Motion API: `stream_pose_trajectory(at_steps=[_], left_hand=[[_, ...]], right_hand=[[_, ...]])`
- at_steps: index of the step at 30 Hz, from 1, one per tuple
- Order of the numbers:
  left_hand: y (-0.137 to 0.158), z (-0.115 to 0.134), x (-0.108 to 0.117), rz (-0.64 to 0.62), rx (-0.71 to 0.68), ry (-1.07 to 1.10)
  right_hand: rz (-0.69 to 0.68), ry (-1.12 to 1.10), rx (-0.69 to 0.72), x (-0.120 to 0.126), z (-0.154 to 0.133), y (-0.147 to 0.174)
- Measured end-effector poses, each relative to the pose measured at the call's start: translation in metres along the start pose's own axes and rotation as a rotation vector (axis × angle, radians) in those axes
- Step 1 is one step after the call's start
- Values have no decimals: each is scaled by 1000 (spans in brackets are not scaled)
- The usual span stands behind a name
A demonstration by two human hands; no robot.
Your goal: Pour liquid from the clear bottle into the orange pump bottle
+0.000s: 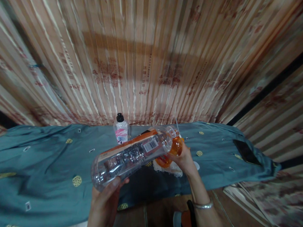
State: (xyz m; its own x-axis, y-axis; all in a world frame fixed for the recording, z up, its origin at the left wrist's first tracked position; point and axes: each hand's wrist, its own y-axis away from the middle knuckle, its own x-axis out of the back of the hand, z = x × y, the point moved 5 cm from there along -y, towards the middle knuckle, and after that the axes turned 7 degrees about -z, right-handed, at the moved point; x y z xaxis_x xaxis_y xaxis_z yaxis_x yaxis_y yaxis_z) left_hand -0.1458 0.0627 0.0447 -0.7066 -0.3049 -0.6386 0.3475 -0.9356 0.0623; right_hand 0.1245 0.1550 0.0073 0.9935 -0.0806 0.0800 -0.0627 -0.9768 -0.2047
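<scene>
My left hand (107,197) is wrapped round the lower end of a large clear plastic bottle (133,155) with a barcode label. The bottle is tilted, its neck pointing up and to the right. My right hand (183,158) grips an orange translucent bottle (176,145) close under the clear bottle's mouth; whether the two touch I cannot tell. Beneath the orange bottle lies a white cloth (169,169) with a frayed edge. Behind the clear bottle stands a white bottle (121,131) with a black cap and a pink label.
A teal patterned cloth (61,163) covers the table. Toward its right end lies a dark flat object (246,151). A small white round thing (196,165) sits beside my right wrist. Pleated, patterned curtains (139,61) hang behind and at the right.
</scene>
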Motion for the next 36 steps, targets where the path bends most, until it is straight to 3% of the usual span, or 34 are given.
stream_pose_trajectory(at_steps=[36], left_hand=[[2,3,-3,-24,9,-26]], right_hand=[[-34,-66,-31,-4,-5,3]])
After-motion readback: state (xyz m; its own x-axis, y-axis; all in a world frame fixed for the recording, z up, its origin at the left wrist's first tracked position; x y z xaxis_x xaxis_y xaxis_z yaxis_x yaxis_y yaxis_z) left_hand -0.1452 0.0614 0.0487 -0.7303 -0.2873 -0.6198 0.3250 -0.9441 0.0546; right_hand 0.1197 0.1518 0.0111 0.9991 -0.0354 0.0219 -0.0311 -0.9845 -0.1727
